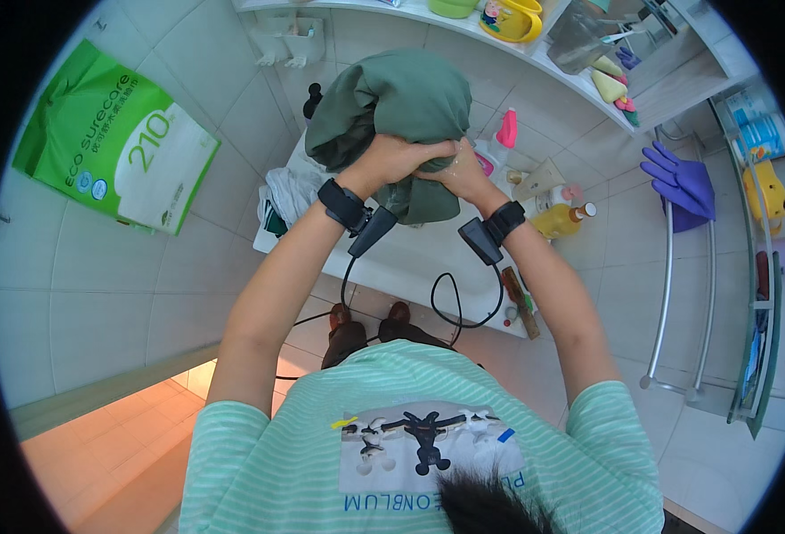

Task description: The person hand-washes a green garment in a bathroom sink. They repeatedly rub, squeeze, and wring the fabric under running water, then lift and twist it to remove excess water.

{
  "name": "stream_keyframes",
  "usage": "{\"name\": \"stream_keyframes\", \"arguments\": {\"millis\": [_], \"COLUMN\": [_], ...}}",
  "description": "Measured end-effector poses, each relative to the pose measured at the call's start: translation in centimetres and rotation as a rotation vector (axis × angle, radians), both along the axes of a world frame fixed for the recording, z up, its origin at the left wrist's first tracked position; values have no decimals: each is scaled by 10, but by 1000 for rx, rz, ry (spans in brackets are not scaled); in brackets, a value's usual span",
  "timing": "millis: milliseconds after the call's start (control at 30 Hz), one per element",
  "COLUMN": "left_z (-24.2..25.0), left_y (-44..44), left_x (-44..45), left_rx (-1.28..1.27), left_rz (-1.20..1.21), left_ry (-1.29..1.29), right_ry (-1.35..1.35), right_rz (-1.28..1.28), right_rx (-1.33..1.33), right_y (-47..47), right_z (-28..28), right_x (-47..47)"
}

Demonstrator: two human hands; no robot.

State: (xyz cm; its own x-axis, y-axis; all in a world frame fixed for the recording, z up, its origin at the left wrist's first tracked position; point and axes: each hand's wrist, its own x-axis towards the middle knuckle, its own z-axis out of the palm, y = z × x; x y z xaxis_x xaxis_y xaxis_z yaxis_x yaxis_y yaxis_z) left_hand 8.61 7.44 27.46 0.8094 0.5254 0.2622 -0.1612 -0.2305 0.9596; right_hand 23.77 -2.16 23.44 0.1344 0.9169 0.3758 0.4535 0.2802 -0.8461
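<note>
A bunched dark green cloth (419, 93), possibly a garment, is held up over the white washbasin counter (426, 267). My left hand (395, 159) grips its lower part, and my right hand (460, 170) grips it close by, the two hands nearly touching. Small white flecks, perhaps suds, show on the skin of my right hand. Below the hands a loose fold of the same cloth hangs down. The bulk of the cloth hides the back of the basin and the tap, if there is one. Both wrists wear black straps with cabled devices.
White and dark cloth (292, 197) lies on the counter's left. Along its right stand a pink-topped spray bottle (499, 143), a yellow bottle (559, 220) and a comb (520, 304). Purple rubber gloves (683, 183) hang on a towel rail (666, 300). A shelf (405, 10) runs above.
</note>
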Motion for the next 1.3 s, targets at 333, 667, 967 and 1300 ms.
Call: {"name": "stream_keyframes", "arguments": {"millis": [333, 667, 967, 1300], "left_z": [7, -3, -62, -118], "left_y": [5, 8, -24, -33], "left_x": [-9, -31, -25, -13], "left_rx": [244, 529, 119, -138], "left_rz": [0, 52, 87, 294], "left_ry": [68, 196, 301, 114], "right_ry": [-148, 90, 108, 716], "right_rz": [-74, -248, -223, -139], "right_rx": [51, 133, 66, 4], "right_y": [19, 25, 33, 27], "right_z": [-16, 29, 25, -5], "right_x": [0, -1, -35, -48]}}
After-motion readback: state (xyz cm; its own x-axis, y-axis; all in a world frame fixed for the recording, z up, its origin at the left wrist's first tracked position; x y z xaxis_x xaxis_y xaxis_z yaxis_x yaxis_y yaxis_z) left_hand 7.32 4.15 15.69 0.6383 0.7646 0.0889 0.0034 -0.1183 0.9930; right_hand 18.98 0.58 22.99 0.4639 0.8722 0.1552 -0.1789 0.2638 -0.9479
